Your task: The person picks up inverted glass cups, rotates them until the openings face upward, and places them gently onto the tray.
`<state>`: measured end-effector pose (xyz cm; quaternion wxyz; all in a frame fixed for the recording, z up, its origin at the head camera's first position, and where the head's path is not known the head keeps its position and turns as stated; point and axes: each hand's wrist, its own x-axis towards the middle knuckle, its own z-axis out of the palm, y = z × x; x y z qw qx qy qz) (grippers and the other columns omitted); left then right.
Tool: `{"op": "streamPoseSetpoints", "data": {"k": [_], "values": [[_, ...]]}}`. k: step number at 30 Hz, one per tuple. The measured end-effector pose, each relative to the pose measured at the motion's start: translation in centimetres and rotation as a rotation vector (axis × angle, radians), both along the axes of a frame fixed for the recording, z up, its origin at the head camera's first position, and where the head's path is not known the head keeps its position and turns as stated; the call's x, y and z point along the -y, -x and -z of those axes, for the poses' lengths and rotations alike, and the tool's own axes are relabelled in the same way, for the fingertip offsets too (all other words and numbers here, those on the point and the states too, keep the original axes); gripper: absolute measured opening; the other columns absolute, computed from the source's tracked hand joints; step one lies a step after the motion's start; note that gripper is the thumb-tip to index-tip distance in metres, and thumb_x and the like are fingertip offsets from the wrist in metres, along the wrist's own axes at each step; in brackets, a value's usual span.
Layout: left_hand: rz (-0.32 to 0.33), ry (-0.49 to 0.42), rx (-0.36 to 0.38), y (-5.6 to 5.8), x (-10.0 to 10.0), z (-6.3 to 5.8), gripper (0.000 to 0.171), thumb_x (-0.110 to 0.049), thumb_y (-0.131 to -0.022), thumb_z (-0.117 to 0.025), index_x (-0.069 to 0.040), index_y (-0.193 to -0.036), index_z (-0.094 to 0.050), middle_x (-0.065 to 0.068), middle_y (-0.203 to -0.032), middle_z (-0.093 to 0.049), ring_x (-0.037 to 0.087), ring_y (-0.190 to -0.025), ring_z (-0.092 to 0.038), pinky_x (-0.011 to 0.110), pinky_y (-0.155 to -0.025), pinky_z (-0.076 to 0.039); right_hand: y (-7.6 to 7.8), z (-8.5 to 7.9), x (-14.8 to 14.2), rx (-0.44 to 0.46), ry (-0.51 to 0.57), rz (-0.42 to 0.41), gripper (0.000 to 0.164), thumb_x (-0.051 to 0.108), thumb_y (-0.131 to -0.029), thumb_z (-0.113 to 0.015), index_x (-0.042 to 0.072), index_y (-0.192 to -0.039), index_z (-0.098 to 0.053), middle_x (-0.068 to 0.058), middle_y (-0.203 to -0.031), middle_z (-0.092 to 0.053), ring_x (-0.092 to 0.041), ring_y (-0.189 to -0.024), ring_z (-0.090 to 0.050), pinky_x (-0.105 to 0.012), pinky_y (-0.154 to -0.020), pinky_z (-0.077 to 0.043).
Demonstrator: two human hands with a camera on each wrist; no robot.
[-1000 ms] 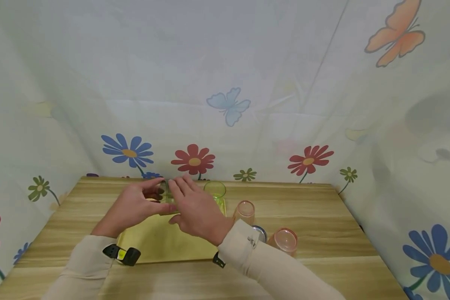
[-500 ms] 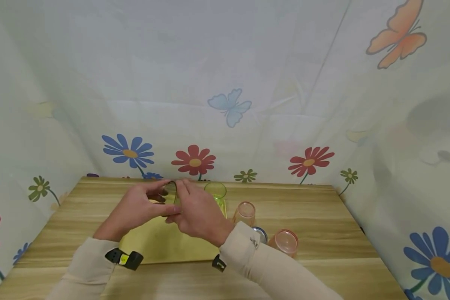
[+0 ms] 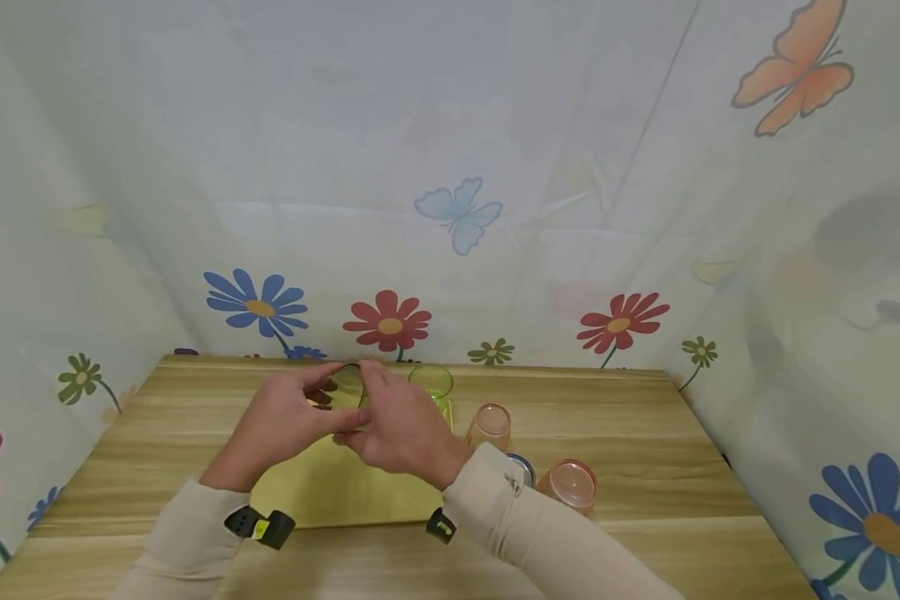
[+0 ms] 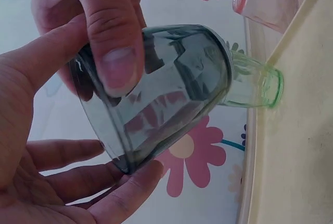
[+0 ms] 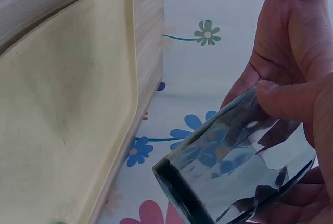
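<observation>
Both hands hold a smoky grey glass tumbler (image 3: 349,387) above the back of the yellow tray (image 3: 345,492). In the left wrist view the tumbler (image 4: 182,83) is tilted on its side. My left hand (image 3: 285,417) has its thumb and fingers around the rim end. My right hand (image 3: 407,421) pinches the glass from the other side, its thumb (image 4: 117,62) pressed on the wall. The right wrist view shows the thick dark base of the tumbler (image 5: 229,166) pointing down toward the lower left. A green glass (image 3: 431,383) stands upright at the tray's back right corner.
Right of the tray, two pink glasses (image 3: 491,427) (image 3: 570,485) stand on the wooden table (image 3: 630,433). A blue-rimmed glass (image 3: 523,468) between them is partly hidden by the right sleeve. A flower-printed curtain (image 3: 540,275) hangs behind and beside the table.
Both hands have shifted slightly right with the tumbler, the left hand more. The right fingers have moved off the glass's near face, so more of its rim shows. The other glasses have stayed put.
</observation>
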<state>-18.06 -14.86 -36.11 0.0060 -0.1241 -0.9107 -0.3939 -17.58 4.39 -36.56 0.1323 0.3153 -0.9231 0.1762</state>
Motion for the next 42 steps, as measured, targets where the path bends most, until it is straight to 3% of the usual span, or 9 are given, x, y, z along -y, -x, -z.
{"op": "streamPoseSetpoints", "data": {"k": [4, 9, 13, 19, 23, 28, 36, 42], "values": [[-0.019, -0.021, 0.009, -0.1, -0.2, 0.0, 0.093, -0.062, -0.080, -0.082, -0.007, -0.151, -0.056, 0.019, -0.137, -0.068, 0.037, -0.121, -0.069, 0.045, -0.088, -0.063, 0.4, 0.3, -0.2, 0.106, 0.122, 0.012, 0.073, 0.046, -0.086, -0.083, 0.006, -0.138, -0.052, 0.002, -0.090, -0.067, -0.006, -0.071, -0.065, -0.016, -0.064, -0.051], [-0.029, -0.144, 0.090, -0.1, 0.0, 0.0, 0.097, -0.060, -0.081, -0.083, -0.007, -0.155, -0.048, 0.020, -0.151, -0.058, 0.041, -0.138, -0.058, 0.051, -0.102, -0.058, 0.8, 0.6, -0.6, 0.244, 0.322, 0.037, 0.072, 0.043, -0.088, -0.083, 0.013, -0.145, -0.051, -0.003, -0.114, -0.073, -0.012, -0.095, -0.071, -0.023, -0.080, -0.058], [-0.014, -0.267, 0.133, -0.1, 0.2, 0.0, 0.096, -0.053, -0.086, -0.082, -0.007, -0.159, -0.042, 0.020, -0.161, -0.047, 0.041, -0.147, -0.048, 0.050, -0.109, -0.052, 1.1, 0.8, -0.9, 0.315, 0.461, 0.052, 0.075, 0.039, -0.091, -0.080, 0.010, -0.152, -0.048, -0.009, -0.126, -0.072, -0.019, -0.108, -0.070, -0.029, -0.089, -0.059], [0.036, -0.369, 0.162, 0.0, 0.2, -0.3, 0.090, -0.046, -0.096, -0.074, -0.008, -0.164, -0.031, 0.022, -0.168, -0.034, 0.040, -0.152, -0.041, 0.043, -0.109, -0.046, 1.9, 0.5, -1.6, 0.445, 0.736, -0.022, 0.070, 0.023, -0.090, -0.083, 0.008, -0.152, -0.051, -0.013, -0.130, -0.069, -0.026, -0.115, -0.069, -0.032, -0.096, -0.059], [0.081, -0.406, 0.147, 0.2, -0.1, -0.1, 0.084, -0.041, -0.101, -0.067, -0.008, -0.166, -0.023, 0.022, -0.169, -0.032, 0.040, -0.153, -0.038, 0.042, -0.109, -0.045, 2.4, 0.3, -1.9, 0.480, 0.831, -0.073, 0.069, 0.014, -0.090, -0.082, 0.007, -0.151, -0.051, -0.017, -0.133, -0.068, -0.032, -0.119, -0.069, -0.030, -0.096, -0.059], [0.135, -0.439, 0.155, 0.5, -0.3, 0.4, 0.082, -0.033, -0.106, -0.061, -0.006, -0.167, -0.014, 0.022, -0.171, -0.028, 0.040, -0.156, -0.034, 0.042, -0.112, -0.043, 2.7, 0.4, -2.2, 0.540, 0.843, -0.116, 0.067, 0.011, -0.093, -0.078, 0.006, -0.153, -0.048, -0.021, -0.137, -0.065, -0.038, -0.123, -0.067, -0.026, -0.095, -0.058], [0.136, -0.474, 0.132, 0.9, -0.7, 0.4, 0.077, -0.024, -0.107, -0.059, -0.006, -0.167, -0.014, 0.022, -0.172, -0.025, 0.040, -0.156, -0.032, 0.042, -0.113, -0.041, 3.9, -0.5, -2.8, 0.524, 0.683, -0.150, 0.061, 0.015, -0.094, -0.078, 0.005, -0.149, -0.052, -0.020, -0.131, -0.067, -0.022, -0.110, -0.071, -0.022, -0.090, -0.058], [0.142, -0.523, 0.127, 1.6, -1.2, 1.2, 0.074, -0.014, -0.107, -0.058, -0.005, -0.167, -0.015, 0.021, -0.172, -0.024, 0.040, -0.156, -0.032, 0.039, -0.111, -0.042, 4.8, -0.8, -3.4, 0.534, 0.612, -0.146, 0.061, 0.017, -0.092, -0.081, 0.000, -0.144, -0.055, -0.022, -0.127, -0.069, -0.025, -0.106, -0.070, -0.022, -0.086, -0.056]]}}
